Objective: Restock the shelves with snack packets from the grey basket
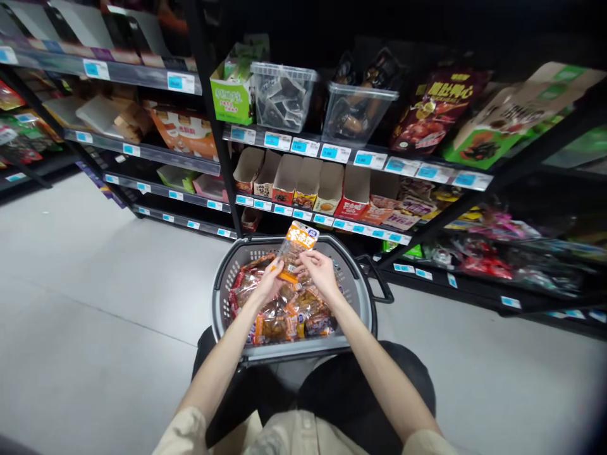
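Both hands hold one small orange snack packet (294, 248) upright above a grey shopping basket (363, 297). My left hand (269, 285) pinches the packet's lower edge. My right hand (320, 270) grips its right side, fingers closed on it. The basket sits on the floor in front of my knees and is full of several red and orange snack packets (284, 313). Its black handle (379, 281) hangs to the right.
Black store shelves (303, 146) with blue price tags rise just beyond the basket. They carry cardboard display boxes (303, 183), two clear bins (358, 110) and bagged snacks (434, 107). Grey floor (95, 303) stretches to the left.
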`<state>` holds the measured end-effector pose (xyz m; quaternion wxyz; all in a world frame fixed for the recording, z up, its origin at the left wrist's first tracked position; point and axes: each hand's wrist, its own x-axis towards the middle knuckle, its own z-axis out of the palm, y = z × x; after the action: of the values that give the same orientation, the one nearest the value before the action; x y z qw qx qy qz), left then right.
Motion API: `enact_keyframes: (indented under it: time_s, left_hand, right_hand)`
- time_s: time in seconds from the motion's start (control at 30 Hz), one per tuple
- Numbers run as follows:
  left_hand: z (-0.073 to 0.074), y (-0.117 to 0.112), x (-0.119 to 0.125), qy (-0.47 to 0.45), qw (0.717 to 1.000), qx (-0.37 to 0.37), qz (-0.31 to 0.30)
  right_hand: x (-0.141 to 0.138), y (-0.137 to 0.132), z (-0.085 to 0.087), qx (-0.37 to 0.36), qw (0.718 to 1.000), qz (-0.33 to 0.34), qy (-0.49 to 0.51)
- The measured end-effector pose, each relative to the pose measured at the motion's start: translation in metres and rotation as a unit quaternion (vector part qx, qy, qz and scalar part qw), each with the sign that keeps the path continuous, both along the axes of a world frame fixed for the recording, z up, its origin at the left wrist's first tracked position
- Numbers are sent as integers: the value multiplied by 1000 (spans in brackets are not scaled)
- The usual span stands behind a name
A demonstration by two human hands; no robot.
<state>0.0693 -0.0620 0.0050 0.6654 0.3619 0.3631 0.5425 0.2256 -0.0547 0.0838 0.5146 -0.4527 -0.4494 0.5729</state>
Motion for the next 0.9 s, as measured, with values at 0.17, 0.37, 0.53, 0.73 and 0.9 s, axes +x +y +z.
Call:
enact_keyframes:
  time_s: [0.17, 0.37, 0.53, 0.73, 0.9]
  left_hand:
    - [-2, 4, -6, 102, 990, 74, 59]
    - [-6, 7, -19, 247, 939, 214, 107]
    - [-7, 6, -19, 328, 886, 296, 138]
    - [0, 0, -17, 471, 798, 347, 143]
    - [1, -5, -20, 560, 728, 392, 38]
  right_hand:
    - [7, 4, 0, -16, 999, -10, -30]
    - [10, 9, -5, -28, 993, 4, -114]
    - [34, 23, -2, -45, 992, 26, -119]
    - [88, 37, 34, 181, 968, -135, -109]
    - [167, 84, 69, 350, 852, -337, -194]
